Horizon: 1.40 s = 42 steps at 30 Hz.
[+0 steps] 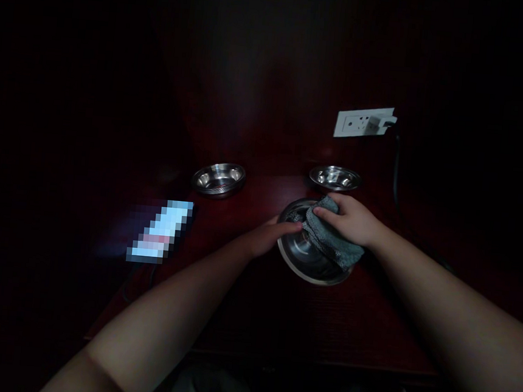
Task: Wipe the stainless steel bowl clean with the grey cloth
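A shiny metal bowl [304, 258] is held tilted above the dark red table, its inside facing me. My left hand [269, 236] grips its left rim, thumb over the edge and fingers hidden behind. In my right hand [348, 219] is a grey-green cloth [335, 242] with a checkered band, pressed against the bowl's upper right rim and inside. Part of the cloth hangs down over the bowl's right side. Behind the bowl, close to my right hand, stands another metal bowl [335, 178].
More metal bowls [218, 180], seemingly stacked, stand at the back left. A lit phone [161, 231], its screen blurred out, is at the left with a cable. A wall socket [364, 122] holds a plug with a black cord [396, 171] running down the right. The table's front edge [311, 362] lies near me.
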Motion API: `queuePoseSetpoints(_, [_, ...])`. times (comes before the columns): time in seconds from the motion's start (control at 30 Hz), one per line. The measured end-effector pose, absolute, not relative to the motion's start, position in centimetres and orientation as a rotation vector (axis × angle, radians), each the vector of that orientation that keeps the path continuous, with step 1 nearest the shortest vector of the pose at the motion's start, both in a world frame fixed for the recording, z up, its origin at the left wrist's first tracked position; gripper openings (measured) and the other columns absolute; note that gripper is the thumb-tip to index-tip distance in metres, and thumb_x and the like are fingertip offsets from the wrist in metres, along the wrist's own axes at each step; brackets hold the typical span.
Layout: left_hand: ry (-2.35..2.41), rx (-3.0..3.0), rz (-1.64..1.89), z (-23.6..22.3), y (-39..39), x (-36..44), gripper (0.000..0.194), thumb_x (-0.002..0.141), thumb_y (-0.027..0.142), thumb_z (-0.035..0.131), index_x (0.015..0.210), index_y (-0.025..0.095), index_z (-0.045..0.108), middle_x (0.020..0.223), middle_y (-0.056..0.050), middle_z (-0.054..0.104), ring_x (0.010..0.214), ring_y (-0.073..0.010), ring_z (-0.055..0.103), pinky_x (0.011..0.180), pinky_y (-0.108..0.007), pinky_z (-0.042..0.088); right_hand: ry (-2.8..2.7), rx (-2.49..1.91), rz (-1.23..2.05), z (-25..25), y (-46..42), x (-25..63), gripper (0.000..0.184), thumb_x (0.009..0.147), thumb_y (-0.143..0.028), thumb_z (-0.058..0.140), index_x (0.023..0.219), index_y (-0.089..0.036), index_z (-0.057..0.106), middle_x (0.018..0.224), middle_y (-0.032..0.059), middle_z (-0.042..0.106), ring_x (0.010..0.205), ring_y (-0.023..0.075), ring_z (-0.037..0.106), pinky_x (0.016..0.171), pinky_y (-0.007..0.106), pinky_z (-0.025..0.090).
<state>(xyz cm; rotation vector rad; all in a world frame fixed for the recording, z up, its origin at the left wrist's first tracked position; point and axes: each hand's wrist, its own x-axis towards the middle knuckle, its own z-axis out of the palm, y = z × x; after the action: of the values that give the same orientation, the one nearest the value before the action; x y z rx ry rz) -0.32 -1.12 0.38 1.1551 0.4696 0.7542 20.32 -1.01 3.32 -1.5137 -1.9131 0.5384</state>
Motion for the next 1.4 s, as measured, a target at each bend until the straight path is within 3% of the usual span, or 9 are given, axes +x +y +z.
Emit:
queuePoseSetpoints(0.3, [0.399, 1.125, 0.762, -0.6, -0.2, -0.2, 0.065, 0.080, 0.052, 0.065, 0.133, 0.016, 0.055, 0.119, -0.015, 0.068, 0.114, -0.0306, 0.062, 0.103, -0.045, 0.040, -1.843, -1.517, 0.499, 3.0, -0.7, 20.4, 0.029, 0.082, -0.048, 0.058, 0.080, -0.020, 0.060, 0.072, 0.0025, 0.065, 0.066, 0.0178, 0.059, 0.060, 0.029, 0.045])
queuePoseSetpoints(0.57, [0.429, 1.068, 0.833, -1.0, 0.4, -0.3, 0.069, 0.084, 0.061, 0.054, 0.140, 0.021, 0.046, 0.127, -0.014, 0.064, 0.115, -0.0313, 0.061, 0.100, -0.048, 0.043, -1.615, -1.543, 0.504, 2.9, -0.2, 20.7, 0.028, 0.082, -0.045, 0.058, 0.088, -0.018, 0.064, 0.080, 0.0053, 0.070, 0.070, 0.0198, 0.064, 0.065, 0.031, 0.049])
queuePoseSetpoints(0.8, [0.516, 1.254, 1.063, -0.3, -0.8, 0.4, 0.079, 0.070, 0.036, 0.077, 0.139, 0.019, 0.041, 0.141, -0.015, 0.052, 0.130, -0.0310, 0.048, 0.107, -0.044, 0.037, -1.484, -1.509, 0.648, 2.2, 0.3, 20.5, 0.028, 0.082, -0.043, 0.059, 0.093, -0.018, 0.066, 0.085, 0.0070, 0.073, 0.073, 0.0209, 0.067, 0.067, 0.031, 0.052])
queuePoseSetpoints(1.4, [0.572, 1.201, 1.037, 0.4, -1.3, 0.6, 0.075, 0.070, 0.035, 0.077, 0.136, 0.019, 0.045, 0.137, -0.016, 0.056, 0.127, -0.0333, 0.051, 0.104, -0.047, 0.040, -1.629, -1.600, 0.619, 2.5, 0.0, 20.4, 0.024, 0.085, -0.037, 0.056, 0.092, -0.017, 0.066, 0.090, 0.0081, 0.073, 0.081, 0.0212, 0.068, 0.077, 0.034, 0.052])
